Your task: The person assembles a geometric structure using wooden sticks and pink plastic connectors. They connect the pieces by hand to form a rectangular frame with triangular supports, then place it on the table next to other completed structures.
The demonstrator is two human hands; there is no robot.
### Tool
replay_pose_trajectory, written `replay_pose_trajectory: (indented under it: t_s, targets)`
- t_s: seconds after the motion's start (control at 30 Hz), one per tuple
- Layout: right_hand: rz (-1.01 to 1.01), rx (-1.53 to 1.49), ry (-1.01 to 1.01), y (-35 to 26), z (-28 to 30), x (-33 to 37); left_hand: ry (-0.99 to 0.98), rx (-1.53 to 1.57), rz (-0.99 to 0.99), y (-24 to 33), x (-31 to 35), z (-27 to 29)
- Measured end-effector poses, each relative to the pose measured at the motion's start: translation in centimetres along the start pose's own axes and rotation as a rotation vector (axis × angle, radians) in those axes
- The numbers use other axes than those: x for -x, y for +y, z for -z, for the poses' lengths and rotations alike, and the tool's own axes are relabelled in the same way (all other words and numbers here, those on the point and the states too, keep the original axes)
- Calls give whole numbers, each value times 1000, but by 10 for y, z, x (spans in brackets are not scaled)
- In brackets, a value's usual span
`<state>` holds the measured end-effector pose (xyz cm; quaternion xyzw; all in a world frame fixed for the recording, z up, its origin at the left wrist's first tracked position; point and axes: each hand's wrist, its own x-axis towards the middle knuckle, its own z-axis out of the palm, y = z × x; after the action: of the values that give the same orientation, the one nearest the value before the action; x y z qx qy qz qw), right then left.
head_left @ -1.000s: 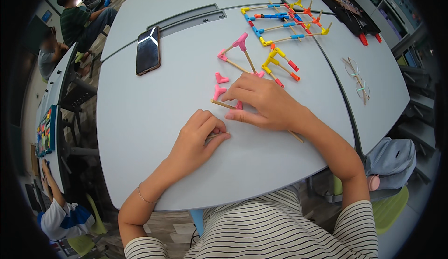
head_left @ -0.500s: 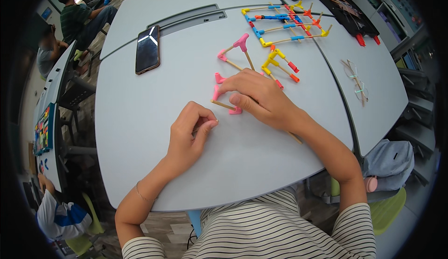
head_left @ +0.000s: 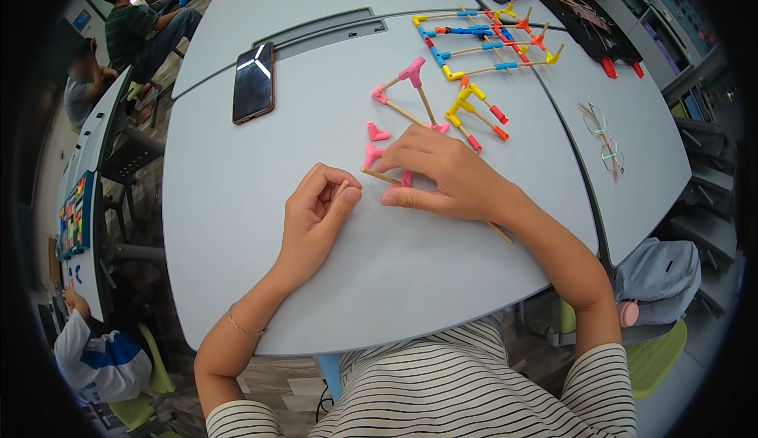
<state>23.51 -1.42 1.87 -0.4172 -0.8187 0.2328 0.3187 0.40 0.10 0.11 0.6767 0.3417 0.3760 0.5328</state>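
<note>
My left hand (head_left: 312, 215) is closed, with a short wooden stick (head_left: 343, 189) pinched between thumb and fingers; most of the stick is hidden. To its right, my right hand (head_left: 446, 171) arches low over the table, thumb and fingers apart. Beneath those fingers lies another wooden stick (head_left: 379, 176), its right end at a pink connector (head_left: 407, 178) partly covered by the thumb. A pink branched connector (head_left: 372, 155) is by the index fingertip, and a loose pink elbow connector (head_left: 378, 132) lies just beyond. Farther back stands a partly joined pink-and-stick piece (head_left: 410, 73).
Yellow, orange and red connectors (head_left: 466, 106) lie joined beyond my right hand. A larger stick frame (head_left: 482, 39) is at the back. A phone (head_left: 253, 83) rests at left, glasses (head_left: 604, 140) at right. One stick (head_left: 500, 233) pokes from under my right forearm.
My left hand has turned slightly, so the tip of its stick now points upward. My right thumb has dropped and spread away from the fingers, beside the pink connector.
</note>
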Motion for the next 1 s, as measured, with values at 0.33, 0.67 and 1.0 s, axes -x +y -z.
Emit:
replay_pose_trajectory:
  t_s: [0.33, 0.67, 1.0]
  targets:
    - [114, 103, 78, 16, -14, -2, 29, 6, 116, -1, 2, 5]
    - [143, 291, 2, 15, -15, 1, -17, -16, 122, 0, 1, 4]
    - [142, 254, 48, 11, -15, 0, -25, -56, 124, 2, 1, 2]
